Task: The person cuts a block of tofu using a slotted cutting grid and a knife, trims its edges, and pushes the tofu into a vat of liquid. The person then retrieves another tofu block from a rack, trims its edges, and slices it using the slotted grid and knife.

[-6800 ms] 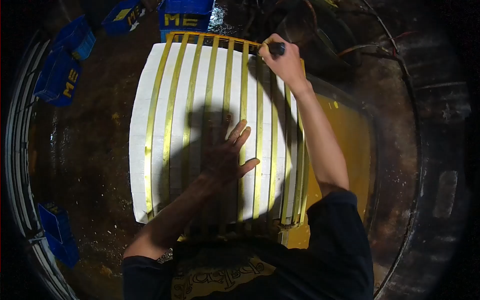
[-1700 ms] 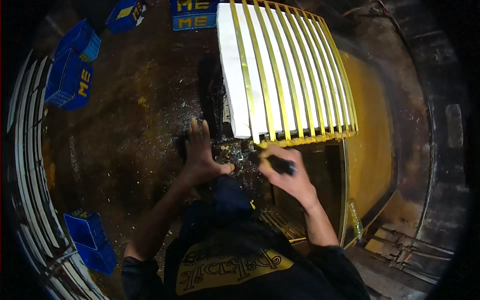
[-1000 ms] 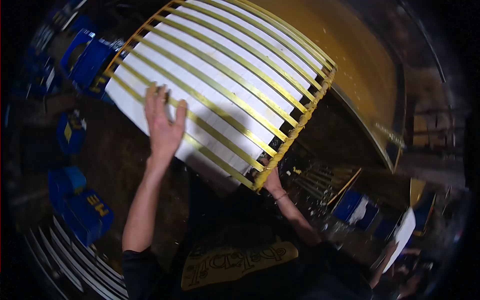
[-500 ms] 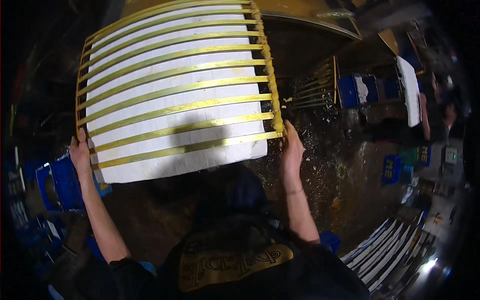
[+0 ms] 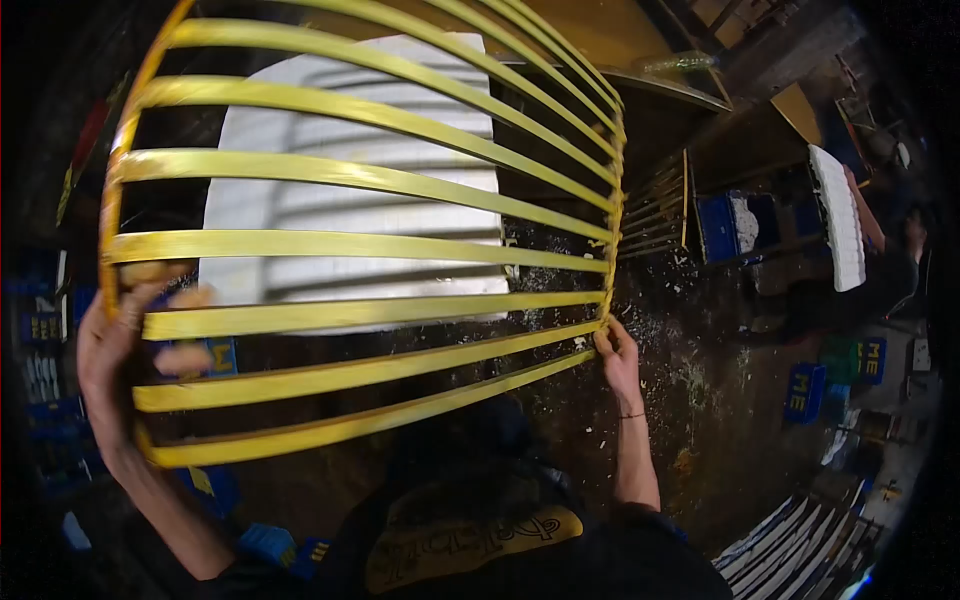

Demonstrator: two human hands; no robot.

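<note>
A yellow slatted frame [image 5: 370, 243], with long flat bars between two side rails, is held up at a tilt in front of me. My left hand [image 5: 108, 350] is wrapped around its left rail, fingers reaching in between the bars and partly blurred. At the lower right corner, my right hand [image 5: 622, 362] grips the right rail between thumb and fingers. Behind the bars lies a broad white slab [image 5: 340, 213], its face striped by the frame's shadows. The frame stands apart from the slab, nearer to me.
To the right, another person's arm [image 5: 868, 208] is by an upright white slab [image 5: 838, 225]. A second slatted rack [image 5: 650, 215] stands beside a blue crate [image 5: 735, 228]. Another blue crate [image 5: 805, 392] has yellow letters. Pale strips [image 5: 795, 550] lie lower right. White crumbs litter the dark floor.
The slatted frame has come off the white slab toward me and tilted, its left side nearest. Both hands moved with it, my left hand down and left, my right hand down and right.
</note>
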